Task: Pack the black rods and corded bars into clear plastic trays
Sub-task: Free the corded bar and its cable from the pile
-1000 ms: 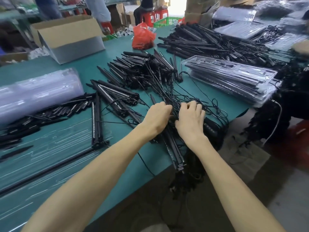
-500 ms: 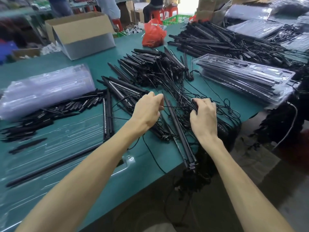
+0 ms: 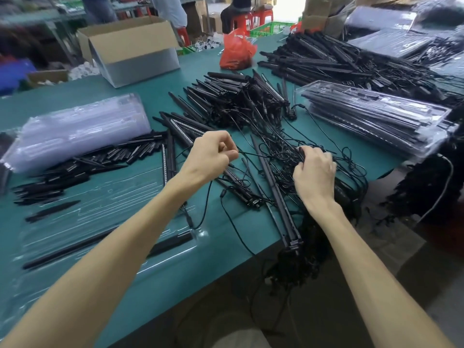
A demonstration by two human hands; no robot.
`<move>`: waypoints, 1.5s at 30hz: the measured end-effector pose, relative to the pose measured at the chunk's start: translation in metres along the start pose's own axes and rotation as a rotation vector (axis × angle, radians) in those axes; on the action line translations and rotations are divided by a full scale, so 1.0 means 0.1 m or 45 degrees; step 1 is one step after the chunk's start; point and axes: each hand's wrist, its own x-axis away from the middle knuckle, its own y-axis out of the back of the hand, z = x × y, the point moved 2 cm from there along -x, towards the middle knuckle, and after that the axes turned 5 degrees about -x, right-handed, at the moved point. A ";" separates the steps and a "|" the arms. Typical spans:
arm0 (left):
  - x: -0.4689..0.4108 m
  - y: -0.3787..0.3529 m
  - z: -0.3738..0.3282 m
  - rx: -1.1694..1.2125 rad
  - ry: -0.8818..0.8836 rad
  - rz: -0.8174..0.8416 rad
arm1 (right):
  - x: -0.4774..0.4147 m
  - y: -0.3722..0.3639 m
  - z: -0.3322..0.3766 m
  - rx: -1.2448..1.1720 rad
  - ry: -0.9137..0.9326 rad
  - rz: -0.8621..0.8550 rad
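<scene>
A tangle of thin black cords (image 3: 281, 151) lies on the green table (image 3: 200, 267) between my hands. My left hand (image 3: 211, 156) pinches one cord and holds it taut toward the tangle. My right hand (image 3: 313, 172) is closed on a bunch of the cords near the table's edge. A long corded bar (image 3: 273, 192) runs diagonally between my hands, its end overhanging the edge. A clear plastic tray (image 3: 82, 222) lies flat at the near left with a long black rod (image 3: 75, 249) in it. Short black rods (image 3: 82, 164) are heaped beyond it.
A bag of empty clear trays (image 3: 77, 131) lies at the left. Filled trays (image 3: 376, 116) are stacked at the right. More bars are piled at centre (image 3: 236, 96) and far right (image 3: 331, 59). A cardboard box (image 3: 130, 51) and a red bag (image 3: 237, 50) stand behind.
My hands have moved apart: the left pulled a cord out to the left, the right stayed on the tangle. The camera view shifted slightly.
</scene>
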 end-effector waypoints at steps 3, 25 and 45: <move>-0.08 0.00 0.00 0.110 0.053 0.022 | 0.01 0.02 0.01 0.024 0.016 0.028; -0.23 -0.67 -0.23 -1.061 -0.478 0.292 | 0.03 -0.07 -0.01 -0.049 -0.007 0.077; -0.28 -1.08 -0.34 -0.349 -0.349 0.298 | 0.09 -0.06 -0.06 0.094 0.092 0.062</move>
